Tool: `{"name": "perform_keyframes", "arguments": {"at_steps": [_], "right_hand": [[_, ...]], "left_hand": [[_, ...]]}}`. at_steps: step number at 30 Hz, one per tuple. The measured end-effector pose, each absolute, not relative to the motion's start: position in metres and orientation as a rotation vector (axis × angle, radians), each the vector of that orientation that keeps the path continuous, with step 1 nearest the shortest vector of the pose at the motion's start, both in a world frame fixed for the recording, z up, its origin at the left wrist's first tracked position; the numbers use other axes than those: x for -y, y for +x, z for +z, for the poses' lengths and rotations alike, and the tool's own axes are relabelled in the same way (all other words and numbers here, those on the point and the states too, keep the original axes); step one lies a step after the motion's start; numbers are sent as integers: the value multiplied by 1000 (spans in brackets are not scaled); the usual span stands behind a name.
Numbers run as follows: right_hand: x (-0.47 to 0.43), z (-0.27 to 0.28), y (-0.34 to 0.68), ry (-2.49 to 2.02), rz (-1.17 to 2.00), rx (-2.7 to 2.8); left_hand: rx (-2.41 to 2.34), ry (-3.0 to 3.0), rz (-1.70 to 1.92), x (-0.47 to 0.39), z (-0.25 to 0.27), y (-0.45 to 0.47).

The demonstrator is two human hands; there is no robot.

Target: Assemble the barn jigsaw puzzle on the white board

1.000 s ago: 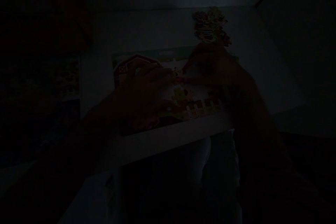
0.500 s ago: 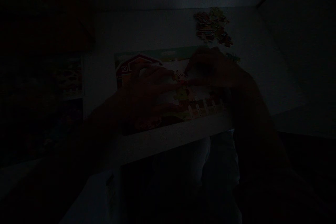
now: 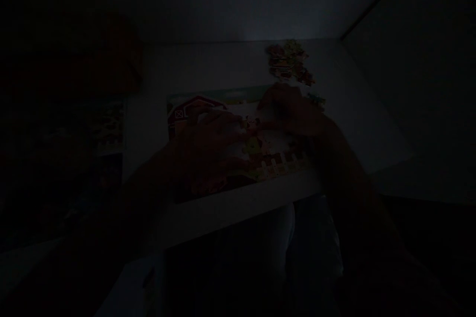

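Observation:
The view is very dark. A partly filled farm jigsaw puzzle (image 3: 280, 162) lies on a white table, showing a red barn at its left and a white fence along its lower edge. My left hand (image 3: 213, 136) rests flat over the puzzle's left half, fingers spread. Between the two hands sits a puzzle piece with an animal's face (image 3: 253, 121); the left fingertips are close beside it. Over the right half is my right hand (image 3: 292, 109), its index finger and thumb apart near that piece. Nothing visible is in its grasp.
A pile of loose puzzle pieces (image 3: 288, 62) is at the back of the white table (image 3: 208, 67), with a few more pieces (image 3: 317, 101) beside the right hand. A dim orange-brown object (image 3: 119, 59) and a printed picture (image 3: 107, 126) stand to the left. A wall rises behind.
The whole scene sits lower in view as the camera tilts up. My right fingers have drawn slightly away from the animal-face piece, which shows more fully. My left hand stays on the puzzle.

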State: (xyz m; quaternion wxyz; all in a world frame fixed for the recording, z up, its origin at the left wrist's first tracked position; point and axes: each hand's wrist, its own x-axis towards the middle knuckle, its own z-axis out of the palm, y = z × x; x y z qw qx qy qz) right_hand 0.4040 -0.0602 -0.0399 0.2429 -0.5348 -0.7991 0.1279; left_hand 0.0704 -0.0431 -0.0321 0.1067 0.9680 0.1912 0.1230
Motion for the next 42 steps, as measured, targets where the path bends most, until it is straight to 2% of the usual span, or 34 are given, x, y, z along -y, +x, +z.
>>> {"name": "perform_keyframes", "arguments": {"at_steps": [5,8,11,17,24,31,36,42], "right_hand": [[45,-49,436,-1688,170,1672],[41,-50,454,-1987,92,1431],[37,-49,455,-2258,64,1391],[11,-39,430,-2426,49,1481],[-7,-31,414,-2457,-1,1439],[6,-31,441,-2461,27,1439],[14,-37,457,-2290,134,1345],[16,-47,471,-1864,343,1185]], "left_hand": [[-807,2784,690,28,-32,65],[-936,2698,854,17,-32,60],[-1009,2660,895,9,-36,57],[-1039,2669,911,4,-45,58],[-1055,2584,888,4,-42,58],[-1056,2590,864,6,-39,61],[-1076,2591,857,5,-40,60],[-1040,2595,855,4,-40,58]]}}
